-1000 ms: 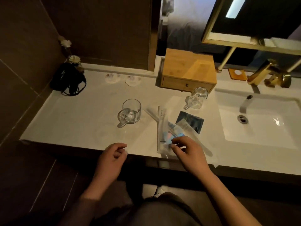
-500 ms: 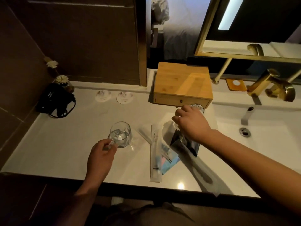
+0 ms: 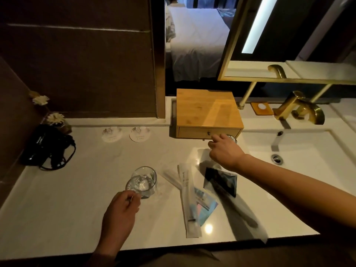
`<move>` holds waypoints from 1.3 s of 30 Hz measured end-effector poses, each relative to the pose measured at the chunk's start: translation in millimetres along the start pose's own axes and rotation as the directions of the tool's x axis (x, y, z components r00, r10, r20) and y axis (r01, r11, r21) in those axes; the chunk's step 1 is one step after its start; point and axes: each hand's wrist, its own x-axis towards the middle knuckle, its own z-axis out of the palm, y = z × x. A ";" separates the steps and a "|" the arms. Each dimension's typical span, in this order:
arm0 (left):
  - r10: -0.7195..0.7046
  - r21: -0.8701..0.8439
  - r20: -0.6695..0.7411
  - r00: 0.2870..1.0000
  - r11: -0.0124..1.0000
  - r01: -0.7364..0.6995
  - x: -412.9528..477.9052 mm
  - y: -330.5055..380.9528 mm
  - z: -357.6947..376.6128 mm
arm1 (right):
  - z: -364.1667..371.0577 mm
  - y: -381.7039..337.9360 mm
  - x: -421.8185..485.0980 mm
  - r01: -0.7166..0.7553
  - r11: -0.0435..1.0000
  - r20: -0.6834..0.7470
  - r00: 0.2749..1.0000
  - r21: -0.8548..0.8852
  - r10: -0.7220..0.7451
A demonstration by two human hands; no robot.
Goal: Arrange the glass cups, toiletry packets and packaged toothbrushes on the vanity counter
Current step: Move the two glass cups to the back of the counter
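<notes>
On the white vanity counter [image 3: 57, 218], well before the wooden drawer box [image 3: 208, 110], the left hand [image 3: 120, 211] pinches a glass cup [image 3: 143, 182] by its handle. Beside it, a packaged toothbrush [image 3: 187, 201] lies with its long axis running near to far. Just before the box, the right hand [image 3: 225, 151] curls over a second glass cup [image 3: 232, 138], unchanged from half a second ago.

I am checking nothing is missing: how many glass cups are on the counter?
2. One glass cup stands near the front, its handle pinched by the left hand. The second cup is before the wooden box, mostly hidden under the right hand gripping it.
</notes>
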 end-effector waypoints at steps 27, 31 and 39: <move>-0.116 -0.208 -0.040 0.992 0.972 0.105 14.7 2.4 -2.2 | 45.7 2.5 -25.3 -0.070 -0.376 0.329 0.650 0.924 0.685; -0.109 -0.223 -0.060 0.992 0.970 0.093 20.6 5.1 -3.7 | 49.5 -14.3 -11.6 -0.100 -0.385 0.350 0.661 0.918 0.663; -0.094 -0.241 -0.110 0.989 0.968 0.065 25.2 5.5 -2.0 | 58.2 -28.1 -3.8 -0.151 -0.347 0.350 0.688 0.926 0.636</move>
